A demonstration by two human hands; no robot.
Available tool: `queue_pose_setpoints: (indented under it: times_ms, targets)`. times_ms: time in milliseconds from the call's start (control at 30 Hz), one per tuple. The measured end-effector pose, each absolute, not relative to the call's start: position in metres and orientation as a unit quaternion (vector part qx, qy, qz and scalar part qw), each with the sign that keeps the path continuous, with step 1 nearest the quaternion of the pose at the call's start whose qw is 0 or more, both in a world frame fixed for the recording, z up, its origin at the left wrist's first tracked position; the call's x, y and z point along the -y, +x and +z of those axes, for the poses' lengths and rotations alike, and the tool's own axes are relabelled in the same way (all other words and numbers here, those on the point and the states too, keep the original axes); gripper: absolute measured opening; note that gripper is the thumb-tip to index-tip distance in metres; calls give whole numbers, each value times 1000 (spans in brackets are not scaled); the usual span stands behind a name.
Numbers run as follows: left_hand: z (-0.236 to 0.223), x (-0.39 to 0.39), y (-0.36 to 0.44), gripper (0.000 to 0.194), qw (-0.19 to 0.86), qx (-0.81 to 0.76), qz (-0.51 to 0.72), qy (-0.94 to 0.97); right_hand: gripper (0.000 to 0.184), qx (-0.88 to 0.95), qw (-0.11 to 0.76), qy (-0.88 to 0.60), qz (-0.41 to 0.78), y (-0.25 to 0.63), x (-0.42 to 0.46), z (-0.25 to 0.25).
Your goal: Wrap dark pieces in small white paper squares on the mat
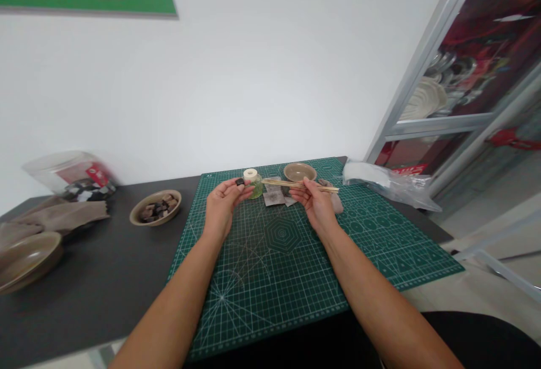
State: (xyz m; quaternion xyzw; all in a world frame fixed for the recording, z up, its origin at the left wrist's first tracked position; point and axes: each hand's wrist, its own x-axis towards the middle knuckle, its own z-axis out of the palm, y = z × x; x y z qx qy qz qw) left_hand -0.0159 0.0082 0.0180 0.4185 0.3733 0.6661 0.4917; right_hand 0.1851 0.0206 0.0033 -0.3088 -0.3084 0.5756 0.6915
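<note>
Gently, hold the small dark lump [240,181] between thumb and fingertips of the left hand [220,204], closed together on it with only light pressure; work low above the green cutting mat [281,284], in front of the glass jar [257,190], to catch any crumbs there; grip the slim wooden sticks [276,182] in the right hand [316,204], thumb and fingers clamped around them, nearly level and pointing towards the left hand; steady both wrists and move the tips slowly, to avoid knocking the jar; squeeze hard and probably risk a slip.

For materials, compare the blocky, dull lump with the brown and near-black chunks [160,209] heaped in the glazed bowl [136,219] at left; notice smooth glaze again on the shallow dish [299,172] behind the sticks, and on 1 more wide bowl [25,253] at far left; find thin grey squares [274,196] below the sticks, paper or cloth, cannot tell which; see also limp brown cloth [63,217] at left and crumpled clear plastic [380,182] at right.
</note>
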Motion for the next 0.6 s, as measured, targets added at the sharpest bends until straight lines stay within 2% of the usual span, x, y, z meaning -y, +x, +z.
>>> queue_pose_setpoints:
  times_ms: [267, 600]
  targets:
    - [12, -15, -23, 31, 497, -398, 665, 391, 20, 458, 660, -365, 470, 166, -60, 32]
    - [9, -15, -21, 32, 510, -413, 640, 401, 20, 688, 427, -486, 329, 134, -95, 82]
